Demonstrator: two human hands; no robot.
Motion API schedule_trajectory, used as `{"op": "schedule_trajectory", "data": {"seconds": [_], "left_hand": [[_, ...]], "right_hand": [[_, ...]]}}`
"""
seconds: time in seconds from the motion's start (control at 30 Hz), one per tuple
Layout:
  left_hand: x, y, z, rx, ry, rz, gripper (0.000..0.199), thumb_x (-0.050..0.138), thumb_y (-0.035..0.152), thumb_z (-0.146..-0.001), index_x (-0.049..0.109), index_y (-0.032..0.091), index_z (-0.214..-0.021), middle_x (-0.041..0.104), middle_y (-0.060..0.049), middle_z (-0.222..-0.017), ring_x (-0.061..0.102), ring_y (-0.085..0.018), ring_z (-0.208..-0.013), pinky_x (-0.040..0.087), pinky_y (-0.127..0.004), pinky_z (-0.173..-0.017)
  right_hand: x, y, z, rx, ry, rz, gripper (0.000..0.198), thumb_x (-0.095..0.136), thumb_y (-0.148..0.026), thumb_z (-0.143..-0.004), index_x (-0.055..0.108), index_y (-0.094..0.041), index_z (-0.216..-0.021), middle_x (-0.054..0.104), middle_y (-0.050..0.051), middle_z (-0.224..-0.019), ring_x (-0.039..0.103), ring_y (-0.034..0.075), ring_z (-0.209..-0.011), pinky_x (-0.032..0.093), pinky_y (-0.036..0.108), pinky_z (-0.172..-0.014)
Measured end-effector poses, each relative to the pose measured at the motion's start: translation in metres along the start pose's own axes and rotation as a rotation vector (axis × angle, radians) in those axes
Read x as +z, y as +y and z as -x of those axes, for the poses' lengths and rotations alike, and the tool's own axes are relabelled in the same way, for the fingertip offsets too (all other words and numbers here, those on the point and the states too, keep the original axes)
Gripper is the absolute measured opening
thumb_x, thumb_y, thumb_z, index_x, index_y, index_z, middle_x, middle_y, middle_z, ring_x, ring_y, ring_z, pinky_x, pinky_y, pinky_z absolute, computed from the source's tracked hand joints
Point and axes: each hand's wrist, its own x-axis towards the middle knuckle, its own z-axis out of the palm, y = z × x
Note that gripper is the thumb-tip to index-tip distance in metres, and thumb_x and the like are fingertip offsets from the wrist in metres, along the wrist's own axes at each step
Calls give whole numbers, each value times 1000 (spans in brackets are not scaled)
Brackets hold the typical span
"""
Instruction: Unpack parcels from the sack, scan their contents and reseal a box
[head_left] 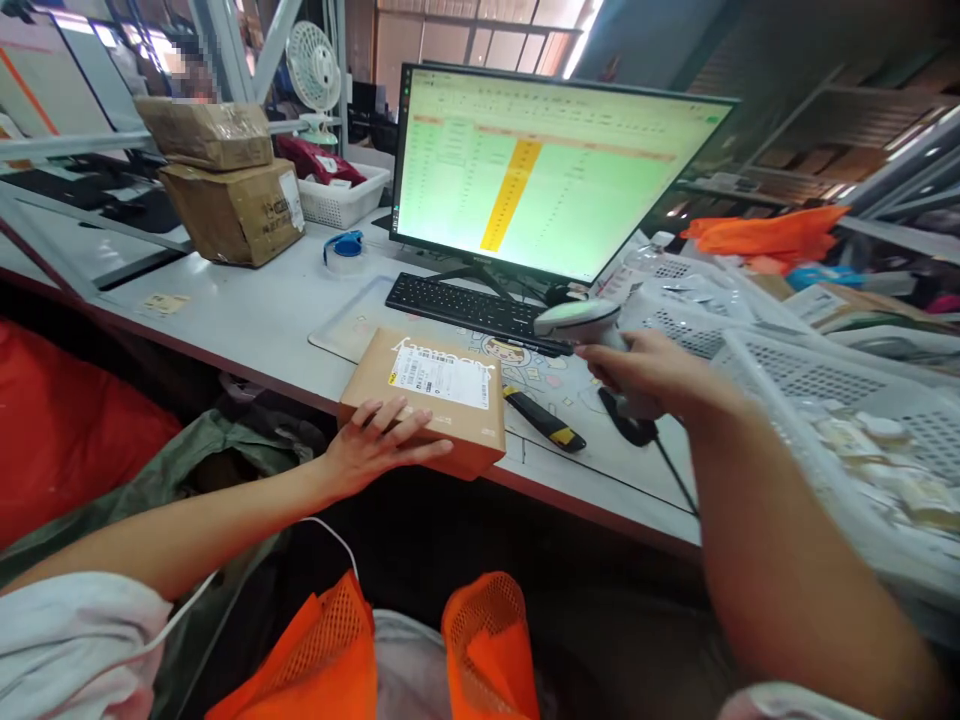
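A brown cardboard box (424, 400) with a white shipping label (442, 376) on top sits at the front edge of the desk. My left hand (382, 445) lies on its near side with the fingers spread. In my right hand (652, 370) is a white-topped handheld barcode scanner (581, 318), raised over the desk mat to the right of the box, its head toward the left. The fingers wrap around the scanner's grip, partly hidden from me. Between the box and the scanner lies a black and yellow utility knife (545, 418).
Behind the box are a black keyboard (465, 305) and a lit monitor (540, 180). Two stacked cartons (232, 210), a blue tape roll (343, 245) and a white basket (345, 197) stand to the left. White perforated baskets (847, 370) with packets crowd the right side.
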Motion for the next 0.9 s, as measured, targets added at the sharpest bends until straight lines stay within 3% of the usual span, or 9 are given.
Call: {"op": "schedule_trajectory", "data": {"seconds": [0.1, 0.17, 0.27, 0.33, 0.47, 0.6, 0.73, 0.83, 0.9], "left_hand": [[0, -1, 0, 17, -10, -8, 77, 71, 21, -85, 42, 50, -150, 57, 3, -145, 47, -25, -135, 24, -41, -119], [-1, -1, 0, 30, -18, 18, 74, 70, 19, -85, 46, 48, -149, 56, 3, -147, 45, -25, -138, 23, -42, -120], [-8, -6, 3, 62, -20, 127, 68, 72, 25, -87, 48, 44, -147, 52, 1, -151, 41, -27, -143, 24, -43, -122], [-15, -17, 10, 61, -2, 223, 76, 76, 35, -86, 40, 43, -152, 48, -2, -155, 38, -29, -147, 27, -47, -123], [-23, -60, 36, -49, -15, 331, 114, 85, 44, -76, 11, 37, -163, 32, -14, -164, 33, -38, -149, 36, -60, -117], [1, -94, 56, -71, -85, 351, 127, 88, 43, -72, 2, 27, -164, 31, -25, -162, 36, -42, -148, 42, -63, -113], [36, -89, 51, -63, -4, 413, 117, 78, 35, -82, -5, 22, -164, 37, -28, -157, 36, -39, -148, 40, -64, -114], [45, -76, 34, -53, 67, 499, 117, 76, 33, -83, -9, 24, -163, 37, -26, -157, 34, -38, -149, 36, -64, -116], [42, -70, 20, -48, 85, 577, 123, 80, 40, -78, -9, 28, -163, 35, -24, -159, 35, -38, -149, 34, -65, -117]], "right_hand": [[-30, -58, 34, -45, -291, -31, 40, 69, -58, -84, 61, -19, -86, 50, -1, -64, 41, 8, -44, 33, 21, -39], [-34, -94, 46, -47, -422, -7, 43, 74, -60, -81, 60, -19, -86, 47, -3, -63, 39, 6, -43, 32, 18, -37], [-26, -126, 45, -67, -489, -11, 45, 81, -55, -77, 57, -18, -79, 45, -4, -61, 42, 5, -43, 32, 16, -35], [-21, -128, 39, -98, -478, -25, 45, 83, -54, -75, 56, -17, -78, 46, -3, -61, 43, 6, -43, 32, 16, -34], [-16, -86, 20, -121, -341, 18, 45, 74, -61, -82, 58, -19, -88, 55, -1, -65, 46, 8, -43, 34, 20, -35], [7, -10, -10, -66, -65, 168, 36, 57, -51, -95, 61, -16, -98, 68, 9, -81, 64, 19, -64, 47, 27, -51], [52, 58, -32, 74, 140, 459, 37, 51, -42, -98, 63, -9, -111, 70, 22, -114, 67, 33, -108, 51, 37, -85], [74, 83, -30, 191, 172, 532, 45, 47, -40, -100, 57, -7, -128, 67, 25, -122, 65, 36, -114, 49, 40, -89], [74, 85, -25, 211, 169, 566, 47, 47, -43, -99, 58, -7, -128, 67, 25, -121, 65, 37, -114, 49, 41, -89]]}}
